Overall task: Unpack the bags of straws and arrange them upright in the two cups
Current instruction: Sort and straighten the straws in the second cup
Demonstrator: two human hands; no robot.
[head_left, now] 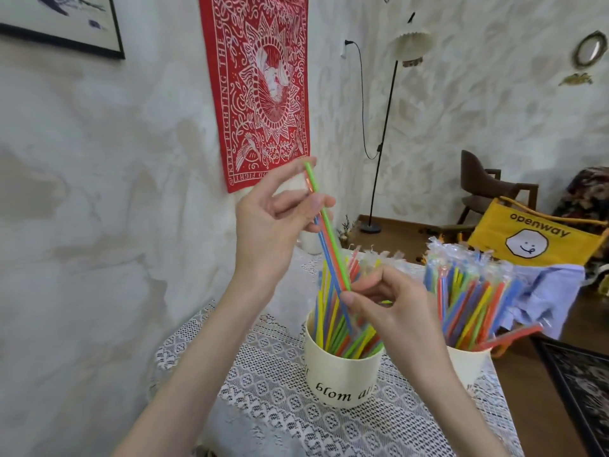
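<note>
Two cups stand side by side on the table (270, 407) in the lower middle of the frame. The left cup (341, 379) holds loose straws (333, 321); the right cup (468, 364), toward the lower right, holds wrapped straws (474, 291). Above the left cup, the left hand (273, 222) at centre frame and the right hand (385, 305) just below it hold a few straws (331, 239) slanting between them. A chair (487, 189) stands at the right edge, behind the table.
</note>
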